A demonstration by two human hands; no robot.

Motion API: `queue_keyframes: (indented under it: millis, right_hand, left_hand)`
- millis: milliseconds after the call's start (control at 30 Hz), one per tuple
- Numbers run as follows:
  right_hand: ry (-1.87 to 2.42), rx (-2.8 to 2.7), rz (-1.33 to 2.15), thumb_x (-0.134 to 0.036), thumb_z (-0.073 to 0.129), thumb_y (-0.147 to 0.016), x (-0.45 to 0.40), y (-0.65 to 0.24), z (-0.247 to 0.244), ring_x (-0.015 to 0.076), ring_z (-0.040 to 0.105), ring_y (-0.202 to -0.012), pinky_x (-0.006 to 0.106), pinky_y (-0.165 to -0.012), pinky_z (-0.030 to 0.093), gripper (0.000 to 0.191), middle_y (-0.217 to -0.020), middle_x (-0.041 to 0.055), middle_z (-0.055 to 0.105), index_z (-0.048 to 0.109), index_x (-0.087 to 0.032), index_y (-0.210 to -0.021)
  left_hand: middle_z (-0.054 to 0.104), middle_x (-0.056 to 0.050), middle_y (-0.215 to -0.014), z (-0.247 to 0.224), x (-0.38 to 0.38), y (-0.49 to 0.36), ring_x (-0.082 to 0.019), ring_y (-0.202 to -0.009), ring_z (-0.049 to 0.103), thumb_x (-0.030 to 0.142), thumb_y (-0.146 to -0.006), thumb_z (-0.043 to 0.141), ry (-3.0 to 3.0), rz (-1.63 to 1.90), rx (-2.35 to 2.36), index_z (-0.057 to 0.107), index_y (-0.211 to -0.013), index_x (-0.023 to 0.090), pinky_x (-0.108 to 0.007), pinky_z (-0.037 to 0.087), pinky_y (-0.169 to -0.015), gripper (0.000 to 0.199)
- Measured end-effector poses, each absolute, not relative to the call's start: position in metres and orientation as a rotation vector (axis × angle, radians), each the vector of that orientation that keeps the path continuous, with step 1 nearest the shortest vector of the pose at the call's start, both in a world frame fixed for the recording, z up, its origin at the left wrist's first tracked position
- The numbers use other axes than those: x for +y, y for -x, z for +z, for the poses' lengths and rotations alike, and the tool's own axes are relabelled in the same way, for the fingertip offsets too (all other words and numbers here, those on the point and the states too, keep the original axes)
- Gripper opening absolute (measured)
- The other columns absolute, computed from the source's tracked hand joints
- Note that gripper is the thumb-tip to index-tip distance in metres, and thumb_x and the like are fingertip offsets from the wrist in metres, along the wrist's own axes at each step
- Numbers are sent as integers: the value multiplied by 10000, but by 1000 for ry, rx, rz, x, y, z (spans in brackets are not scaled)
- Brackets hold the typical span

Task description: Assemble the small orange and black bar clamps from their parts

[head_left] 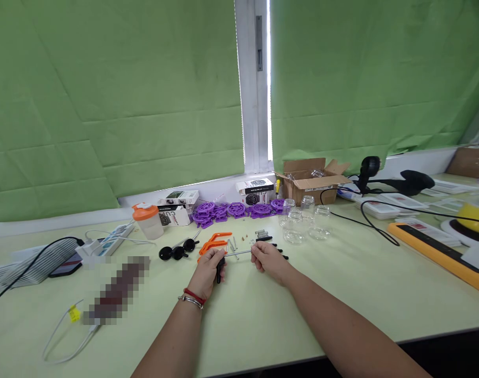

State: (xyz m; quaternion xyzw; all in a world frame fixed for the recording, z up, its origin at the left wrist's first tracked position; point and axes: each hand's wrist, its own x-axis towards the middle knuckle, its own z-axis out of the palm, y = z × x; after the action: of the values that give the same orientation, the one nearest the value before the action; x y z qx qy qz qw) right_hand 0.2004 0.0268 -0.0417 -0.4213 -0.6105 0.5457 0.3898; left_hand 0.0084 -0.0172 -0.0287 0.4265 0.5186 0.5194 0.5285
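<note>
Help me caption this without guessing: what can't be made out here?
All in the head view:
- Part of the black handle: covered by the left hand.
- Right end of the thin rod: hidden by the right hand.
- Item beside the white cable: pixelated.
- Tiny brass-coloured pieces: too small.
- Orange-edged device: cut off by right edge.

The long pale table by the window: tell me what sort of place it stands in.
Probably a small assembly workshop: purple plastic parts, a row of springs and an open cardboard box share the table.
</note>
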Motion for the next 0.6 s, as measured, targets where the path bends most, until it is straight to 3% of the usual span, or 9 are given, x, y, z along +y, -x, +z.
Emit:
queue_keyframes:
  millis: [600]
  right_hand:
    - [1084, -1577, 1394, -391, 417, -839, 28, -201, -43, 76, 405, -413, 199, -430, 337, 297, -445, -38, 461, 458, -183, -631]
  left_hand:
    - [500, 23, -620, -29, -16, -8, -69, -418, 429, 501, -708, 587, -1020, 1233, 1249, 490, -785, 188, -214, 346, -369, 336]
